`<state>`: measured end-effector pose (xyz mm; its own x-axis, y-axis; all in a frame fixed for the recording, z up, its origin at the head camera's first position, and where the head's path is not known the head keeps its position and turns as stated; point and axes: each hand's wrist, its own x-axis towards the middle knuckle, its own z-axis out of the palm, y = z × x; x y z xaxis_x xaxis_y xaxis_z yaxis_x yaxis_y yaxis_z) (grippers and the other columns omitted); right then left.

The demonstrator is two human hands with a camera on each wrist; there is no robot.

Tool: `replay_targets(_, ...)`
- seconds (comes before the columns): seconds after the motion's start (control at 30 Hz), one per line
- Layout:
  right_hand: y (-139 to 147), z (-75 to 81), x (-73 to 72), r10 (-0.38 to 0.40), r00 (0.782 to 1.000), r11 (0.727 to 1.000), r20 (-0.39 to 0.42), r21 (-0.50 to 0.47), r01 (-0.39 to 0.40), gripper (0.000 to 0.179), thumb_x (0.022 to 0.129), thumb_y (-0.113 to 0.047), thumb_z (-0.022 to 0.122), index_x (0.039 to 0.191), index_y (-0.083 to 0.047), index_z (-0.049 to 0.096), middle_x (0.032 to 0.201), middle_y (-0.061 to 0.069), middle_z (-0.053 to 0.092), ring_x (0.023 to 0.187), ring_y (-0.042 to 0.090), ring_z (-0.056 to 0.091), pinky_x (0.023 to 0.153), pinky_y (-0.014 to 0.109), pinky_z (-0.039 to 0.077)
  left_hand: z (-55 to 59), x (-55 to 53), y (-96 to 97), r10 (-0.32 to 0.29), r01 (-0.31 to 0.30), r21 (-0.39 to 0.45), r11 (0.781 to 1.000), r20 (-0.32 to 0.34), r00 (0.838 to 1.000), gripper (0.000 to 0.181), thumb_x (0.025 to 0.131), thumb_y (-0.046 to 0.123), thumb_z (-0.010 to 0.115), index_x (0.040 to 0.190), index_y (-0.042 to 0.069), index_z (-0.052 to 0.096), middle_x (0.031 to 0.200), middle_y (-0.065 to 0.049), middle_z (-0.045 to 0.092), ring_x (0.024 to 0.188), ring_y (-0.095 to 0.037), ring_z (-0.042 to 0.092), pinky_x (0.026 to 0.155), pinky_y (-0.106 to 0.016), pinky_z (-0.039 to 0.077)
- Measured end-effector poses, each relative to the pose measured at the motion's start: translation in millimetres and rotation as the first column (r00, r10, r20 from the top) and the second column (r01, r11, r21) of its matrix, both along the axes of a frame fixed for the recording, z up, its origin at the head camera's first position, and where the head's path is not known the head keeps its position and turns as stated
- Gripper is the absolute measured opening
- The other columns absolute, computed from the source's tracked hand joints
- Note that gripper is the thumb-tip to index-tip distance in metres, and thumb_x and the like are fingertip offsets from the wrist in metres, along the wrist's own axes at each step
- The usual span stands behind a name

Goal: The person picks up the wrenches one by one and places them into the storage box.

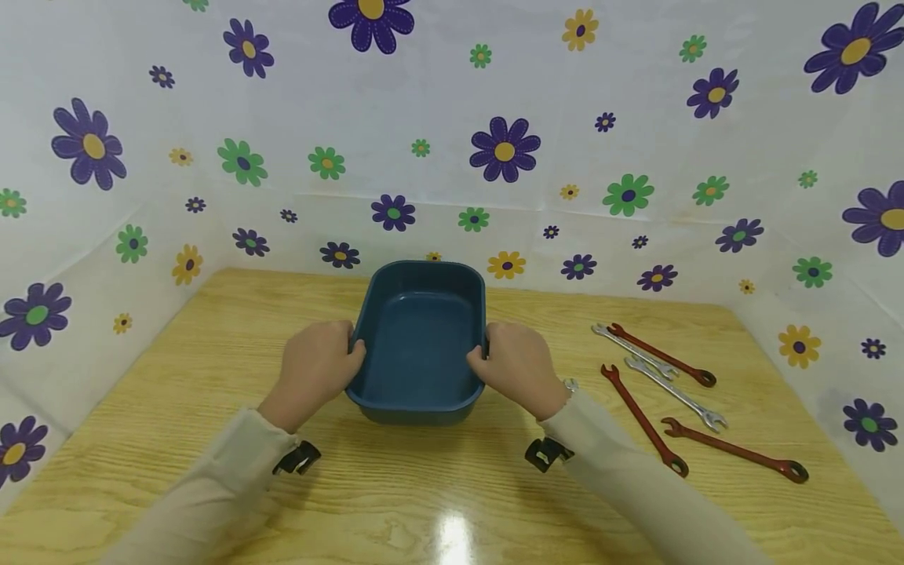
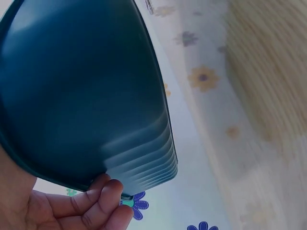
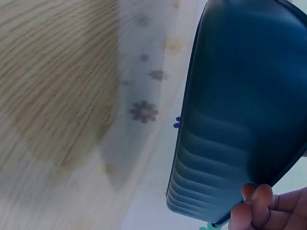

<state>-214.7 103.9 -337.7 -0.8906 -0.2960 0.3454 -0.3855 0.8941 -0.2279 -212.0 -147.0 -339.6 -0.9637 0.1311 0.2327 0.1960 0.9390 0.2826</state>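
Note:
Between both hands is a dark blue rectangular plastic bin with rounded corners, its inside facing the head camera and nothing in it. My left hand grips its left rim, thumb over the edge and fingers curled beneath on the outside. On the opposite rim my right hand holds on the same way. The wrist views show the bin's ribbed outer wall with the fingertips hooked under the rim. The bin appears raised off the wooden table.
Several wrenches lie on the table's right side: red ones, such as one red wrench, and silver ones, such as one silver wrench. A small silver wrench end shows beside the right wrist. White flowered cloth walls the table's back and sides.

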Motion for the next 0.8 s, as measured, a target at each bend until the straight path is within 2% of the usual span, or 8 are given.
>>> replay_targets(0.33, 9.8, -5.8, 4.0, -0.009, 0.999, 1.000, 0.034, 0.022, 0.009, 0.031, 0.078, -0.015, 0.057, 0.052, -0.014, 0.039, 0.047, -0.004, 0.032, 0.039, 0.009, 0.031, 0.040, 0.020, 0.019, -9.9, 1.7, 8.3, -0.039, 0.039, -0.001, 0.999, -0.037, 0.999, 0.033, 0.086, 0.017, 0.056, 0.055, 0.010, 0.046, 0.050, -0.001, 0.044, 0.044, -0.014, 0.042, 0.041, -0.024, 0.028)
replay_targets(0.8, 17.2, -15.1, 4.8, -0.008, 1.000, 0.999, 0.023, 0.043, 0.007, 0.031, 0.078, -0.015, 0.057, 0.053, -0.014, 0.038, 0.047, -0.005, 0.031, 0.040, 0.009, 0.030, 0.040, 0.020, 0.019, -22.1, 0.0, 12.6, -0.083, 0.080, -0.058, 0.995, -0.053, 0.995, 0.027, 0.086, 0.018, 0.058, 0.061, 0.007, 0.055, 0.052, -0.002, 0.049, 0.046, -0.014, 0.044, 0.042, -0.024, 0.031)
